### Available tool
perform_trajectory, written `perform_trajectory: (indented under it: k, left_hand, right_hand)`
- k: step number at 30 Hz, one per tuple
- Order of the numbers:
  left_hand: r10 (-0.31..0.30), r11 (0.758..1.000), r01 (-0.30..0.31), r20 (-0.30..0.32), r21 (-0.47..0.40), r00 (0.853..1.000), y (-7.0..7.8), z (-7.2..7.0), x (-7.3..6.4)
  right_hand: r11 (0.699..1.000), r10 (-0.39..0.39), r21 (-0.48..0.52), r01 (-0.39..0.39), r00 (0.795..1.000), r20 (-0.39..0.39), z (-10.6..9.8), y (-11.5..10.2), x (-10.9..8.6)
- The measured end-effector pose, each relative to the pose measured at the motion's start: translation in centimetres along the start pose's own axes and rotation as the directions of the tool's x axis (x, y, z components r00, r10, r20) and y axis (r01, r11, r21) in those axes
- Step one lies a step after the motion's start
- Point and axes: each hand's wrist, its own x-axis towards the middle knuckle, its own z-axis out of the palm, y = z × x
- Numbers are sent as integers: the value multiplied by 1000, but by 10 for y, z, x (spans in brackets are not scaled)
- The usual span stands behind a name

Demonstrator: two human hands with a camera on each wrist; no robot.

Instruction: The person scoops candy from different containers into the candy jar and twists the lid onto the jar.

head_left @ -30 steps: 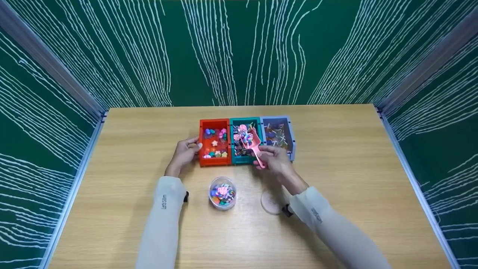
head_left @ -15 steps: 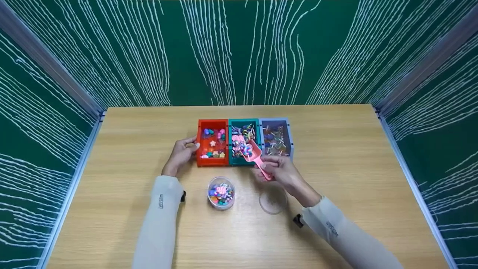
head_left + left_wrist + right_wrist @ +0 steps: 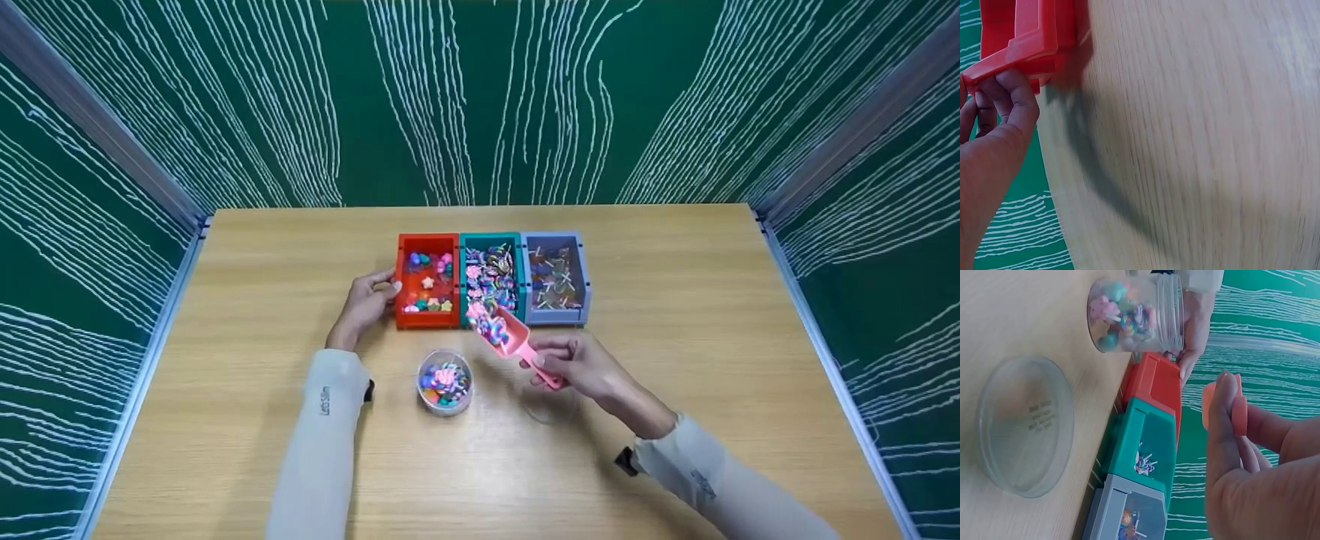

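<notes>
Over the table point(image 3: 675, 300), pieces point(image 3: 489, 328) partly hide the pink scoop point(image 3: 518, 336).

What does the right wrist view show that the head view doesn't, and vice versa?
Only right wrist: readable-looking print on the clear lid.

Only head: colorful pieces loaded in the pink scoop, and pieces inside the red bin.

Both: lid, scoop, jar, red, green and grey bins, left hand holding the red bin, right hand holding the scoop.
</notes>
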Motion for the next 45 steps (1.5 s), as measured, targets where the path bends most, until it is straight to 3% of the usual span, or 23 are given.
perform_trajectory:
  k: [13,23,31,38,45]
  left_hand:
    - [27,999,-28,-27,-44,999,-3,1,1]
    - [2,1000,-3,-23,-18,1000,-1,2,1]
    - [-8,1000,8,-17,-21,1000,0,2,1]
    - [-24,999,26,-31,36,999,-1,0,1]
    - [-27,999,28,-33,28,999,-1,1,0]
  right_hand:
    - [991,-31,-125,51,987,157,4,7,-15]
    - [951,-103,-263,166,966,237,15,1,-14]
    - [889,-87,-423,178,970,227,29,-15,-13]
    - [833,-106,-515,201,972,208,44,-27,-13]
    - [786,-91,-588,189,977,193,57,-40,-12]
